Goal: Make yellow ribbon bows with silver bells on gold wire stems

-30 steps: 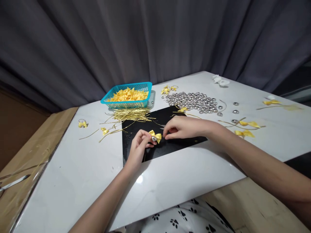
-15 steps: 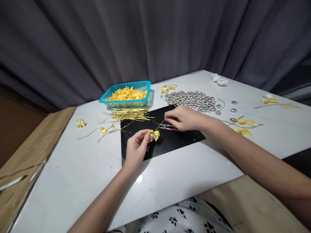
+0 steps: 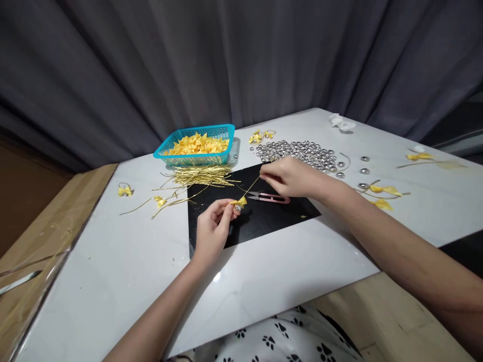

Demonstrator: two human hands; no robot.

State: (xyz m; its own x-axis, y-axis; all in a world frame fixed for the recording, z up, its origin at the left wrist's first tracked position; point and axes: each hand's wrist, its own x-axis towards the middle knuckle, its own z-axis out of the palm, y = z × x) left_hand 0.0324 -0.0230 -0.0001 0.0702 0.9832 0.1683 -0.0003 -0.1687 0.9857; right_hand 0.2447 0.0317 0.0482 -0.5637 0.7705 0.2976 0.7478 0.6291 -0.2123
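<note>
My left hand (image 3: 212, 229) pinches a small yellow ribbon bow (image 3: 239, 202) with a silver bell under it, just above a black mat (image 3: 275, 213). A thin gold wire (image 3: 251, 187) runs from the bow up to my right hand (image 3: 289, 177), which holds its far end taut. Pink thread snips (image 3: 270, 197) lie on the mat below my right hand, untouched.
A teal basket (image 3: 196, 160) of yellow bows stands at the back, with a bundle of gold wires (image 3: 202, 176) in front of it. A heap of silver bells (image 3: 302, 152) lies behind my right hand. Loose bows (image 3: 382, 190) are scattered on the white table (image 3: 124, 271).
My right hand has drawn away from the bow, up and back, pulling the gold wire out taut. The snips it covered now lie in the open. My left hand stays on the bow.
</note>
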